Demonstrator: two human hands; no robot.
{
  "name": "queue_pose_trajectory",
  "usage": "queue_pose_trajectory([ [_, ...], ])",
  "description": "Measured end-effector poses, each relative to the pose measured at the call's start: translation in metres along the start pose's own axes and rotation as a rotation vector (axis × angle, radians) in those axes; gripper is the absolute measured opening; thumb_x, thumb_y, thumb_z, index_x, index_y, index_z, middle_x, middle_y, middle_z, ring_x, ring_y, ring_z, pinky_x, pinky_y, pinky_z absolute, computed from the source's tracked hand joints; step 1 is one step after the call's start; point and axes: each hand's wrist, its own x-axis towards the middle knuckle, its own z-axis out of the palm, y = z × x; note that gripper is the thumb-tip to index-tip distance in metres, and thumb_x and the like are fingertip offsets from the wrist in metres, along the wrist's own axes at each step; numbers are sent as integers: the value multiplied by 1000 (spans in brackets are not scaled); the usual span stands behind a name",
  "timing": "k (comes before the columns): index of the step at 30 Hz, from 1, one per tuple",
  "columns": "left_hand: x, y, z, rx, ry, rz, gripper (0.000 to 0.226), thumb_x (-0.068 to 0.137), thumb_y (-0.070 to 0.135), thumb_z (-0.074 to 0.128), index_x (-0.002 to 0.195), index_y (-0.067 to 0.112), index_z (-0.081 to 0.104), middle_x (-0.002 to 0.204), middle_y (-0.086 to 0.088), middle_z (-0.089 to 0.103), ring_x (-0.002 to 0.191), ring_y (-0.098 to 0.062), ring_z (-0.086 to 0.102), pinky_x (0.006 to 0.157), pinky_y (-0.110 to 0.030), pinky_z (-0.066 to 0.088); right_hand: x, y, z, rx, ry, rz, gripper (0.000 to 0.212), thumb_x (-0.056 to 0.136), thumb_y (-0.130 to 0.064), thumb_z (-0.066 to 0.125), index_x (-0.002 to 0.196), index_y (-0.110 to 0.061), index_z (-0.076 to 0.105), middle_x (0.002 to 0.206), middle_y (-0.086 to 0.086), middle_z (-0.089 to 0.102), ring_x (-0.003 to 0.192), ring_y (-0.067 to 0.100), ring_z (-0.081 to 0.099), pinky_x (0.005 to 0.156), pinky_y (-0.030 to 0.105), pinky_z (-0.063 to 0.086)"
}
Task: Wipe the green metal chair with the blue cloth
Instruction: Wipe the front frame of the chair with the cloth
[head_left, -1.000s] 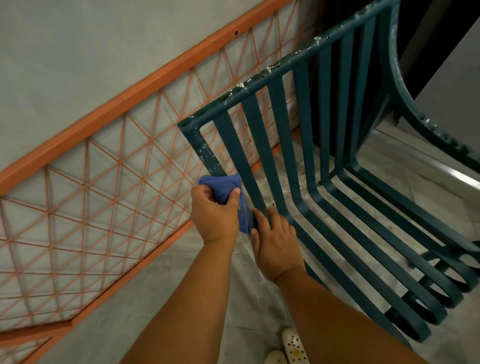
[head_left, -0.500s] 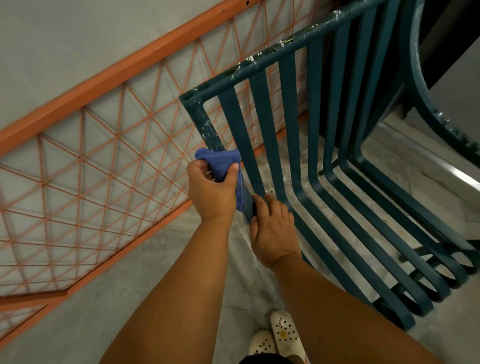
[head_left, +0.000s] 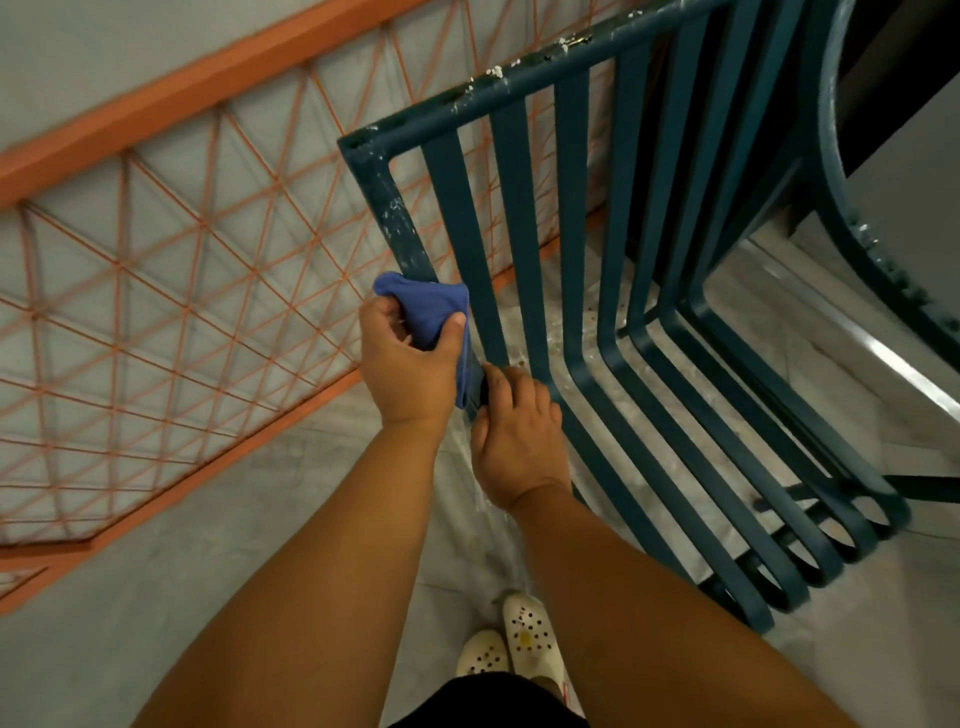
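Unmoved since before, blue cloth (head_left: 426, 310) bunched inside left hand (head_left: 408, 364) fingers, right hand (head_left: 517, 439) fingers clamped on green metal chair (head_left: 571, 218)

Green metal chair (head_left: 576, 218) seen from above, standing on pale floor: dark teal slats run down backrest, bend into seat, curl under at front edge. Top rail and left post flecked with white paint chips. Curved armrest at far right, also chipped. Blue cloth (head_left: 428, 309) bunched into wad, wrapped round left post of backrest just above seat bend, one fold hanging down along post. Cloth touching post, just beside first slat.
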Motion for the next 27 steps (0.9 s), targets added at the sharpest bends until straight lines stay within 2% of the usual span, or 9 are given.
queue_pose_trajectory([
  [5, 8, 4, -4, 35, -10, 38, 49, 72, 25, 81, 108, 6, 53, 98, 5, 59, 80, -2, 55, 71, -2, 41, -1, -1, 0, 6, 12, -10, 56, 90, -37, 22, 141, -17, 34, 136, 9, 44, 122, 27, 40, 104, 42, 33],
  [11, 14, 7, -3, 52, 17, 31, 50, 73, 30, 80, 107, 8, 52, 96, 8, 59, 81, -5, 58, 71, -6, 46, -1, -1, 3, 1, 28, -7, 51, 94, -33, 30, 141, -17, 35, 134, 9, 46, 121, 27, 41, 104, 43, 34],
  [16, 21, 10, -6, 47, 12, 20, 49, 70, 28, 83, 102, 7, 54, 92, 4, 61, 78, -8, 59, 66, -1, 42, -1, 0, 2, -12, 14, -11, 51, 95, -33, 30, 142, -16, 34, 134, 9, 47, 120, 27, 42, 104, 42, 35],
  [21, 38, 27, -6, -24, 103, 46, 46, 73, 29, 81, 103, 9, 53, 92, 5, 60, 74, 1, 57, 66, -4, 44, 0, 0, 3, -15, 15, -4, 49, 97, -33, 32, 143, -17, 34, 133, 8, 48, 120, 27, 42, 104, 43, 36],
  [27, 7, 2, -2, 69, -19, 27, 48, 73, 28, 81, 105, 8, 52, 96, 5, 60, 81, -7, 58, 69, -1, 43, -1, -1, 3, 5, 10, -2, 53, 93, -34, 28, 142, -15, 35, 130, 9, 50, 117, 28, 45, 100, 45, 40],
])
